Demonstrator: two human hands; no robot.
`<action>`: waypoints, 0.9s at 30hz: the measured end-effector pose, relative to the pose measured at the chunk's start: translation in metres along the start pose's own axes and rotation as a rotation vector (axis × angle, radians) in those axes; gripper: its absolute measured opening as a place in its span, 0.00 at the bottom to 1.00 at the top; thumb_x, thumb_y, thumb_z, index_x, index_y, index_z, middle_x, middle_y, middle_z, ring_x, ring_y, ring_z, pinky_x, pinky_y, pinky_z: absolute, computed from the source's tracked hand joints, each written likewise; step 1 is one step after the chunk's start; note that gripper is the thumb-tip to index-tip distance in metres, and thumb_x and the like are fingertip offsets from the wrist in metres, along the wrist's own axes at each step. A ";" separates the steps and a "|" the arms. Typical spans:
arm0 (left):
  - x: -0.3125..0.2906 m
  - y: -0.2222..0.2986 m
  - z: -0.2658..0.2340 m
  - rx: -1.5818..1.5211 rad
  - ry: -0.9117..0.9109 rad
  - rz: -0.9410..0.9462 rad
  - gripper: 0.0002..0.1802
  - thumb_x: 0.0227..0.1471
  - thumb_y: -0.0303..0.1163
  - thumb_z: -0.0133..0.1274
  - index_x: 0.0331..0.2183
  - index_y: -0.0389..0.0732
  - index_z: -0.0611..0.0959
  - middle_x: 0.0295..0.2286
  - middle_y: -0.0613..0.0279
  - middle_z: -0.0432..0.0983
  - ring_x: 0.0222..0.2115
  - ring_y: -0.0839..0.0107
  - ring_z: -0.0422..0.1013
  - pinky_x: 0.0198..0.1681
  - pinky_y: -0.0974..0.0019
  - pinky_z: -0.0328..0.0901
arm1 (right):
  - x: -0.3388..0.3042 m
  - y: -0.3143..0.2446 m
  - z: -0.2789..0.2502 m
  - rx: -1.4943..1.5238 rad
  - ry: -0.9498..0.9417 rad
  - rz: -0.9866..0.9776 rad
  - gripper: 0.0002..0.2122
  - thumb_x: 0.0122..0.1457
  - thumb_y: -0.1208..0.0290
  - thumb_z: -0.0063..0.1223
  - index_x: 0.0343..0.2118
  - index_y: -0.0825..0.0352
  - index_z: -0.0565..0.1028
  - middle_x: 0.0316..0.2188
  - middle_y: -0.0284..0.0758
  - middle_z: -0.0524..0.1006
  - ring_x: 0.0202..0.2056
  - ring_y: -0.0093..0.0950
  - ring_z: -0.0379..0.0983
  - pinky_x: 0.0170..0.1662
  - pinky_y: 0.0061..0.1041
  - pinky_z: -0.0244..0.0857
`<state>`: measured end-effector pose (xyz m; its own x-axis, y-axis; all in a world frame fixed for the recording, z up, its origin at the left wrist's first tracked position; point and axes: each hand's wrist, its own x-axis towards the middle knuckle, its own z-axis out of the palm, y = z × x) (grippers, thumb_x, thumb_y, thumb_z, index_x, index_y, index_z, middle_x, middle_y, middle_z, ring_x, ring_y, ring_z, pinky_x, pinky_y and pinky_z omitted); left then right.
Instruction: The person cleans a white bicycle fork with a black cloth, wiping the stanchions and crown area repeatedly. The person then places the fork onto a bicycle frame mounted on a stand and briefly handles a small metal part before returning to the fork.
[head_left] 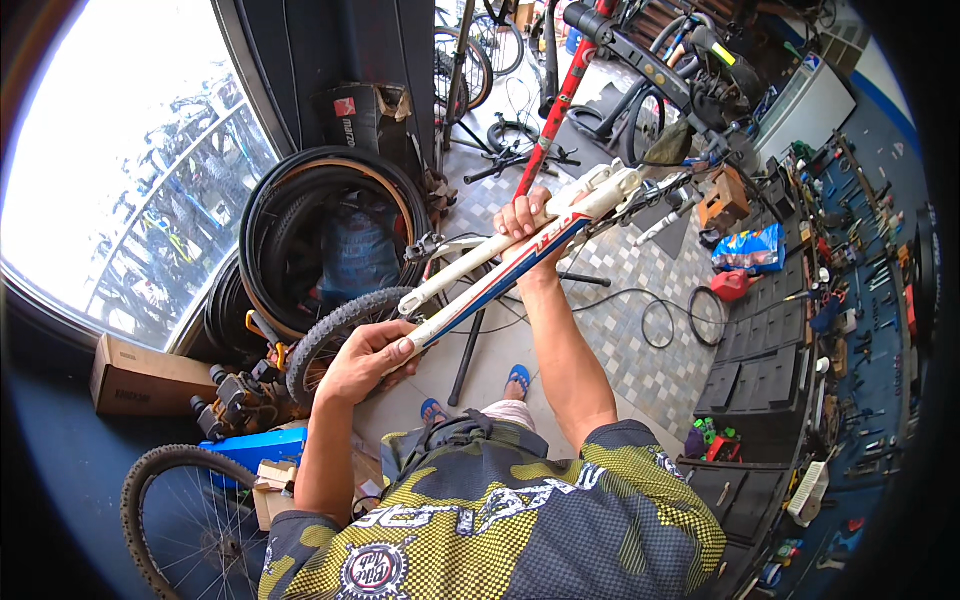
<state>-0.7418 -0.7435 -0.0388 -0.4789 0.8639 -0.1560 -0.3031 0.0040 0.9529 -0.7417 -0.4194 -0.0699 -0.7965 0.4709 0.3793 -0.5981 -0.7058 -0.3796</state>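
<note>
Head view: white bike part (492,287) being held slantwise above floor (640,345), left hand (362,360) clasping its left end, right hand (525,218) wrapping round it nearer right end; step seemingly being inspection, next move likely calling for steady two-handed turning

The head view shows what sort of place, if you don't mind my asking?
Most likely a bicycle repair workshop: many tools line the right side, tyres are piled at the left, and a spoked wheel stands at the lower left.
</note>
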 end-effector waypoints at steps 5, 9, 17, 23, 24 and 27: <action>-0.002 0.004 0.002 0.103 0.012 -0.018 0.22 0.62 0.44 0.62 0.45 0.33 0.85 0.24 0.70 0.76 0.21 0.86 0.65 0.23 0.78 0.59 | -0.005 -0.003 0.008 -0.011 -0.018 -0.014 0.27 0.68 0.38 0.36 0.25 0.59 0.66 0.13 0.26 0.59 0.16 0.22 0.54 0.27 0.28 0.56; 0.000 -0.006 0.025 0.534 -0.018 0.098 0.18 0.59 0.39 0.65 0.45 0.36 0.86 0.25 0.65 0.79 0.24 0.80 0.69 0.29 0.64 0.67 | -0.009 -0.008 0.013 0.008 -0.017 0.000 0.36 0.62 0.23 0.35 0.24 0.59 0.68 0.14 0.27 0.60 0.19 0.24 0.55 0.32 0.29 0.57; 0.021 -0.059 0.056 0.960 0.288 0.340 0.17 0.59 0.42 0.62 0.35 0.37 0.79 0.24 0.45 0.78 0.25 0.44 0.77 0.28 0.48 0.69 | -0.033 -0.025 0.025 -0.380 0.370 0.204 0.47 0.57 0.20 0.37 0.64 0.60 0.67 0.57 0.42 0.71 0.56 0.38 0.70 0.61 0.47 0.63; 0.058 -0.086 0.045 1.070 0.370 0.491 0.20 0.59 0.43 0.62 0.29 0.39 0.73 0.23 0.52 0.76 0.23 0.50 0.77 0.25 0.51 0.70 | -0.091 -0.019 0.042 -0.357 0.273 0.220 0.35 0.66 0.39 0.52 0.67 0.59 0.62 0.48 0.39 0.77 0.43 0.35 0.79 0.45 0.37 0.75; 0.065 -0.088 0.046 1.086 0.364 0.521 0.20 0.59 0.44 0.62 0.29 0.39 0.74 0.23 0.53 0.76 0.23 0.51 0.77 0.25 0.51 0.70 | -0.091 -0.018 0.043 -0.379 0.442 0.178 0.31 0.67 0.44 0.53 0.64 0.59 0.65 0.42 0.35 0.76 0.36 0.31 0.77 0.40 0.34 0.72; 0.086 -0.087 0.053 1.098 0.337 0.578 0.20 0.58 0.44 0.62 0.29 0.40 0.74 0.24 0.57 0.74 0.25 0.53 0.76 0.25 0.52 0.70 | -0.083 -0.022 0.047 -0.339 0.597 0.017 0.15 0.69 0.52 0.54 0.46 0.59 0.71 0.22 0.23 0.63 0.20 0.18 0.60 0.26 0.24 0.57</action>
<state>-0.7127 -0.6431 -0.1207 -0.5450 0.7103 0.4454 0.7743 0.2228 0.5922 -0.6581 -0.4683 -0.0538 -0.6605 0.7409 -0.1216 -0.5025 -0.5565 -0.6616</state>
